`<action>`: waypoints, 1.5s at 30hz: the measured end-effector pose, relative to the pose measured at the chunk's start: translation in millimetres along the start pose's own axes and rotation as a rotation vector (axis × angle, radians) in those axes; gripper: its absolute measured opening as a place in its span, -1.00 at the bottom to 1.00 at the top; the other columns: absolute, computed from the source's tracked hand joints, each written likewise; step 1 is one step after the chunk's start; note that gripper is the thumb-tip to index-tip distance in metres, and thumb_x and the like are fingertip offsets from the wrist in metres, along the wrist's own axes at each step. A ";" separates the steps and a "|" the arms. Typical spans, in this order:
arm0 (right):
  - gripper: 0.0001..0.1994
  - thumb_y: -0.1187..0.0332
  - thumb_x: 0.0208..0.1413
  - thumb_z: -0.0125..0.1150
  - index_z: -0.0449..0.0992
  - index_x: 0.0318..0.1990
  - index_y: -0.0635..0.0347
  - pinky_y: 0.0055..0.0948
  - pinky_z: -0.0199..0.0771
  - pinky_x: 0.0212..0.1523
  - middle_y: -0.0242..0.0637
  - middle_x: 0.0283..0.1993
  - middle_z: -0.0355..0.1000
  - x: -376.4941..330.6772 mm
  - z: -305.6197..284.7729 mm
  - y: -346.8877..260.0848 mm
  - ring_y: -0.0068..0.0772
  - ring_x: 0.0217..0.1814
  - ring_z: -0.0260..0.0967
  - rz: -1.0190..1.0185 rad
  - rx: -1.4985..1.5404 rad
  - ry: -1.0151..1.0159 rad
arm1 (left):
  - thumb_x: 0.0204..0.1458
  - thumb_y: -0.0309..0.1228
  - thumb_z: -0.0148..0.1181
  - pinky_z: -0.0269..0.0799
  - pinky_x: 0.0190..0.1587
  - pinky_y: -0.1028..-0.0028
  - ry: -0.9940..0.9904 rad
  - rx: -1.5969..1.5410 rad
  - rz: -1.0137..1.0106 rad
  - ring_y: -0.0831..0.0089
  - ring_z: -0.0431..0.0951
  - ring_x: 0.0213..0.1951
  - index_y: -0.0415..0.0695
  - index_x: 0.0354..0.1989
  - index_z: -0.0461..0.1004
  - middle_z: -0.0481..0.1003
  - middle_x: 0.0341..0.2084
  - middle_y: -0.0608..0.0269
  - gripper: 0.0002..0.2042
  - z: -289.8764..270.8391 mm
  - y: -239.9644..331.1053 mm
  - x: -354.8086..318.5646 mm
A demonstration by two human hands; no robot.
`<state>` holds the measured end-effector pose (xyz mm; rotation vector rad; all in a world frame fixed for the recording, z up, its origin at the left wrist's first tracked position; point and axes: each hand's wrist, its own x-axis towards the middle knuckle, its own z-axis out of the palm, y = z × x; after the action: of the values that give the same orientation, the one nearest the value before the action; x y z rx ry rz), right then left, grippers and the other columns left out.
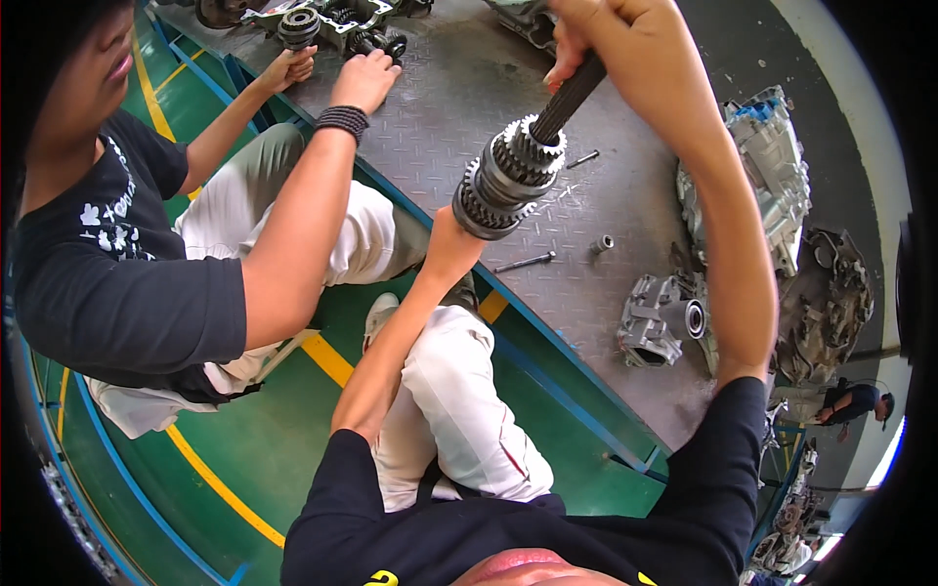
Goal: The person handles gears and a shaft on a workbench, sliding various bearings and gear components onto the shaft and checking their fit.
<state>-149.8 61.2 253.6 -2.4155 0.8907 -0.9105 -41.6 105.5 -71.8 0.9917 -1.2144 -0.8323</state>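
Observation:
A transmission gear shaft (506,186) with stacked toothed gears slants across the middle, held above the metal bench (596,313). My left hand (455,242) grips its lower gear end, the fingers mostly hidden behind the gears. Up at the top edge, my right hand (611,34) is closed around the dark splined end of the shaft. Below and beside the gears, a long bolt (525,262) lies on the bench. Another small bolt (583,158) and a short metal socket-like cylinder (602,244) rest to the right.
At left sits a co-worker (147,244), whose hands handle gear parts (376,44) by an opened gearbox housing (342,15). A small silver housing (653,322) and a large silver casing (772,176) stand at right. The bench's blue edge (576,361) runs diagonally. Another person (855,405) is far right.

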 end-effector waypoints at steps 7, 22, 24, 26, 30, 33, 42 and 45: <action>-0.62 0.20 -0.03 0.48 0.57 -0.08 0.15 -0.30 0.40 0.14 -0.33 -0.16 0.56 -47.0 -29.8 -63.4 -0.30 0.03 0.48 -0.780 -1.272 -0.511 | 0.05 -0.57 0.37 0.52 -0.19 0.41 -0.030 -0.053 0.018 0.64 0.46 -0.28 -0.37 -0.20 0.57 0.68 -0.38 0.09 -0.82 7.3 23.1 -32.5; -0.16 -0.23 -0.17 0.53 0.46 0.04 0.37 -0.36 0.53 -0.32 -0.29 -0.39 0.52 -101.0 -33.1 -45.7 -0.27 -0.32 0.61 -0.416 -1.340 -0.917 | -0.01 -0.51 0.37 0.52 -0.29 0.33 -0.135 -0.040 0.102 0.37 0.42 -0.32 -0.33 -0.30 0.54 0.55 -0.50 -0.13 -0.83 20.0 79.7 -63.7; -0.15 -0.26 -0.19 0.53 0.47 0.02 0.36 -0.36 0.53 -0.32 -0.30 -0.42 0.51 -106.1 -40.3 -44.0 -0.25 -0.35 0.61 -0.355 -1.309 -0.933 | -0.06 -0.51 0.39 0.55 -0.26 0.24 -0.121 0.024 0.065 -0.29 0.55 -0.29 -0.34 -0.29 0.54 0.56 -0.44 -0.25 -0.79 22.0 78.4 -62.9; -0.16 -0.26 -0.20 0.53 0.48 0.01 0.35 -0.37 0.53 -0.31 -0.30 -0.40 0.53 -111.0 -46.0 -45.1 -0.25 -0.34 0.61 -0.365 -1.317 -0.924 | -0.08 -0.49 0.40 0.55 -0.25 0.22 -0.148 0.016 0.036 -0.30 0.56 -0.22 -0.32 -0.28 0.54 0.57 -0.41 -0.26 -0.78 26.2 79.5 -60.4; -0.12 -0.27 -0.27 0.54 0.47 0.06 0.28 -0.35 0.54 -0.19 -0.31 -0.29 0.54 -113.5 -63.5 -63.5 -0.28 -0.23 0.60 -0.323 -1.428 -0.882 | -0.09 -0.48 0.41 0.55 -0.22 0.19 -0.126 0.007 0.046 -0.30 0.57 -0.17 -0.31 -0.23 0.54 0.58 -0.37 -0.27 -0.74 47.2 96.7 -45.2; -0.09 -0.22 -0.38 0.60 0.45 0.09 0.24 -0.31 0.53 -0.01 -0.30 -0.22 0.54 -103.6 -93.2 -86.0 -0.27 -0.11 0.59 -0.191 -1.525 -0.868 | -0.12 -0.47 0.43 0.56 -0.21 0.20 -0.076 -0.119 0.099 -0.28 0.60 -0.20 -0.30 -0.22 0.56 0.60 -0.36 -0.24 -0.71 87.9 122.1 -26.6; -0.12 -0.12 -0.39 0.65 0.48 0.08 0.26 -0.16 0.28 0.36 -0.24 -0.17 0.55 -105.1 -158.6 -80.1 -0.21 0.01 0.48 -0.289 -1.523 -0.759 | -0.14 -0.47 0.43 0.59 -0.21 0.18 -0.207 -0.118 0.206 -0.15 0.65 -0.21 -0.27 -0.34 0.58 0.62 -0.37 -0.20 -0.79 171.5 126.4 -4.4; -0.01 -0.27 -0.40 0.55 0.49 0.14 0.35 -0.10 0.29 0.37 -0.22 -0.24 0.53 -122.6 -144.8 -47.5 -0.13 -0.04 0.48 -0.243 -1.454 -0.968 | -0.12 -0.48 0.42 0.59 -0.17 0.18 -0.341 -0.105 0.131 -0.14 0.66 -0.17 -0.26 -0.29 0.59 0.62 -0.32 -0.20 -0.79 177.9 106.5 -36.2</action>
<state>-302.0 158.2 328.8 -3.4164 0.9296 1.3662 -223.2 148.4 25.6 0.6938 -1.4910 -0.9767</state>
